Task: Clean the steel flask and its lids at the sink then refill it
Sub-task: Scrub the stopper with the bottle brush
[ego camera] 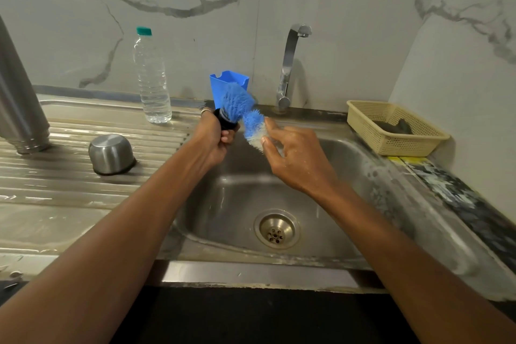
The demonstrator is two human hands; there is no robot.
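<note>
My left hand (pixel 213 138) grips a small black inner lid (pixel 225 120) over the sink basin (pixel 237 195). My right hand (pixel 293 153) pinches a blue and white bristle brush (pixel 251 123), whose bristles press against the lid. The brush handle is hidden behind my fingers. The steel flask (pixel 19 97) stands upside down on the draining board (pixel 69 190) at the far left. A steel cup lid (pixel 111 154) lies upside down beside it. No water runs from the tap (pixel 290 64).
A clear plastic water bottle (pixel 152 78) with a green cap stands at the back of the draining board. A blue plastic holder (pixel 229 83) sits behind my hands. A cream basket (pixel 396 127) with a dark scrubber is at the right. The drain (pixel 276 229) is open.
</note>
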